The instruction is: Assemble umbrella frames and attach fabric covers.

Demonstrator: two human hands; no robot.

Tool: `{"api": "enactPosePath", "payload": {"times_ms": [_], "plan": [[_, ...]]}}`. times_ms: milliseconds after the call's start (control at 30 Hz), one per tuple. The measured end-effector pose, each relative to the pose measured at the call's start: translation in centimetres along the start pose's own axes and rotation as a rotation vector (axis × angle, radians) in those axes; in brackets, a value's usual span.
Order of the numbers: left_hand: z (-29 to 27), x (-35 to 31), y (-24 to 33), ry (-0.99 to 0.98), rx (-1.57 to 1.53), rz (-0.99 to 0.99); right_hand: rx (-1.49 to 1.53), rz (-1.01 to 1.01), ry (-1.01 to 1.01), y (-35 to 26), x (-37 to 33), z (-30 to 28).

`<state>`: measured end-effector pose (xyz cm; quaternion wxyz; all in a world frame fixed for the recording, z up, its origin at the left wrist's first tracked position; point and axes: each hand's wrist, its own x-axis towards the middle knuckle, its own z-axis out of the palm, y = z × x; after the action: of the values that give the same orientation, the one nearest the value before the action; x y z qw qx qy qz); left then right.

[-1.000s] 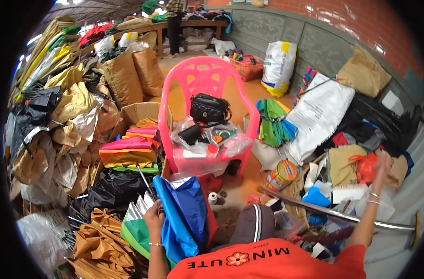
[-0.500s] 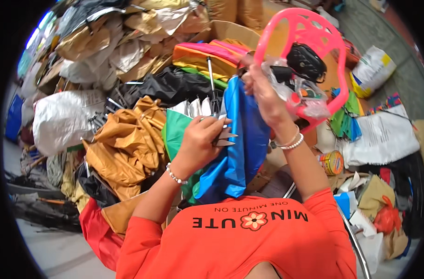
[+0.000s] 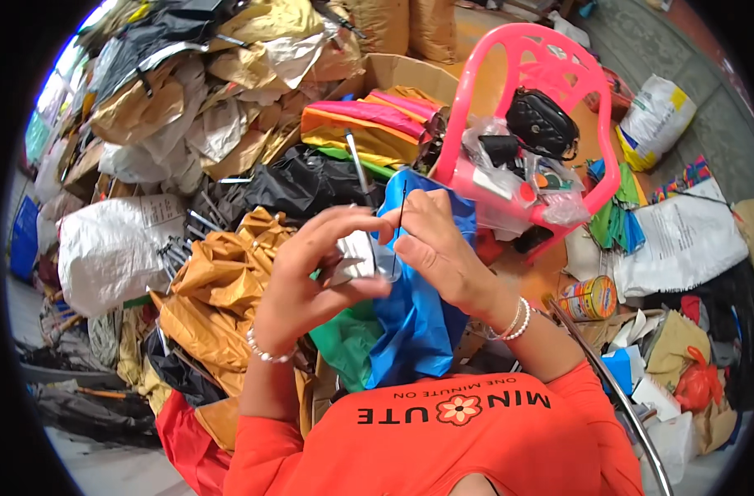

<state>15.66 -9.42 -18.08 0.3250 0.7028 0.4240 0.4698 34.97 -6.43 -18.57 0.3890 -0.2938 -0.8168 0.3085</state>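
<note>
In front of my chest lies a blue and green umbrella canopy (image 3: 422,318) in loose folds. A metal umbrella shaft (image 3: 356,157) stands up behind my left hand. My left hand (image 3: 302,269) is curled, its index fingertip meeting the right fingers. Grey blades of scissors (image 3: 344,269) show partly inside its palm; their handles are hidden. My right hand (image 3: 439,248) pinches a thin black cord (image 3: 403,207) over the blue cloth. Some white material shows between the hands.
A pink plastic chair (image 3: 608,107) at right holds a black bag (image 3: 542,120) and plastic-wrapped items. Brown cloth (image 3: 220,285) lies at left, with metal shafts and a white sack (image 3: 116,248) beyond. Heaped fabrics (image 3: 170,99) rise at far left. A round tin (image 3: 588,298) sits near the chair.
My right hand has come down and left from the upper cloth to meet my left. The left hand has turned, so the scissor blades no longer point right. The canopy has shifted slightly.
</note>
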Motion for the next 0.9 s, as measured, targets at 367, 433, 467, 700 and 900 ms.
{"api": "enactPosePath", "payload": {"times_ms": [367,433,467,700,900], "plan": [[-0.5,1.1,-1.7,0.077,0.094,-0.026,-0.133,-0.097,-0.055,1.8,-0.3,0.6],[-1.5,1.4,-2.2,-0.127,-0.008,-0.133,0.053,-0.015,-0.021,2.1,-0.7,0.8],[-2.6,2.0,-2.6,-0.122,-0.063,-0.162,0.228,0.074,0.023,2.2,-1.0,0.8],[-6.4,3.6,-1.3,0.345,0.632,-0.036,0.842,0.455,0.379,2.1,-2.4,2.6],[0.6,3.7,0.2,-0.102,0.047,-0.115,0.801,0.361,0.393,2.1,-2.5,3.5]]}}
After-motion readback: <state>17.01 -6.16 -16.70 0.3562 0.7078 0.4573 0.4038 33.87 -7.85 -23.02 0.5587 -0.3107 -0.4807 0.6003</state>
